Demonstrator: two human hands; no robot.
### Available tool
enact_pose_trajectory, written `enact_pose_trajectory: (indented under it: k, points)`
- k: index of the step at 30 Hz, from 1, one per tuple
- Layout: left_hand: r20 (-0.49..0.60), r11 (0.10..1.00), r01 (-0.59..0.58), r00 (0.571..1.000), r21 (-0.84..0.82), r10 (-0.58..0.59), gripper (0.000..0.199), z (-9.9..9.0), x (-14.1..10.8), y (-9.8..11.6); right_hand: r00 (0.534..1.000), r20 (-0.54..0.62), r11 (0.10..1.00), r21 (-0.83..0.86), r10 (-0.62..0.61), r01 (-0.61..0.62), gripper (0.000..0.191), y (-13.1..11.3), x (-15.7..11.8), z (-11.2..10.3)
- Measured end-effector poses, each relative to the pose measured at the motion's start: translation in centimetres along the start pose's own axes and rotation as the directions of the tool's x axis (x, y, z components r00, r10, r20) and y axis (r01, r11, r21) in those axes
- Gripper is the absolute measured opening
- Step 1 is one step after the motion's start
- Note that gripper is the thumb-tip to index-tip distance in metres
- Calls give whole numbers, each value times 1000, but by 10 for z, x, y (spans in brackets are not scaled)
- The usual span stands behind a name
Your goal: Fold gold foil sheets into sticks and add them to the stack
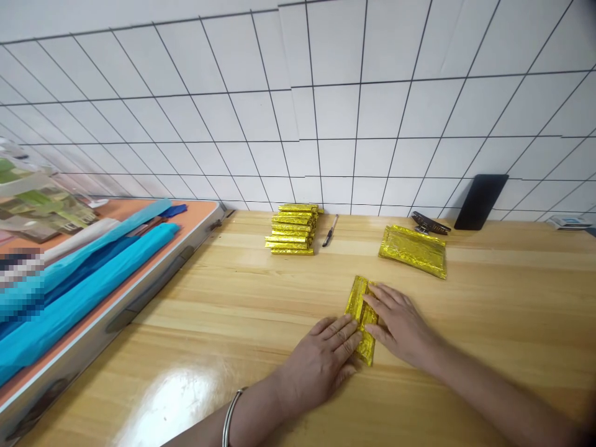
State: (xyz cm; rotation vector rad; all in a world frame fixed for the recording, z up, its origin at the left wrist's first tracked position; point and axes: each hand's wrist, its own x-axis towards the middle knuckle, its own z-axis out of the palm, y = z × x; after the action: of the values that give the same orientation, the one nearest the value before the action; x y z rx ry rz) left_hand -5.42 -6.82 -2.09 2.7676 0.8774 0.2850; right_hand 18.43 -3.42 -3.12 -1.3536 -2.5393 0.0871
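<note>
A folded sheet of gold foil paper (357,298) lies on the wooden table, slanting between my two hands. My left hand (326,351) rests flat on its near left part with the fingers stretched out. From the right, my right hand (398,320) lays its spread fingers on the sheet's upper right edge. Parts of the foil are covered by the fingers. Farther back sits a pile of narrow gold foil strips (292,230), folded or rolled. A flat stack of gold foil sheets (413,250) is at the back right.
Between the strips and the foil stack lies a pen (331,231). A dark hair claw clip (429,223) touches the stack's back, and a black phone (481,202) leans against the tiled wall. To the left, blue rolled material (93,292) lies on a raised orange surface (195,214).
</note>
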Motion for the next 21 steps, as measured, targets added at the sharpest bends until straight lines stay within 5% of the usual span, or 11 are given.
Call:
enact_pose_trajectory:
  k: [21]
  points:
    - [-26,996,18,999,-89,-20,47,-1,2,1,1000,-7,998,63,0,1,46,-3,-14,-2]
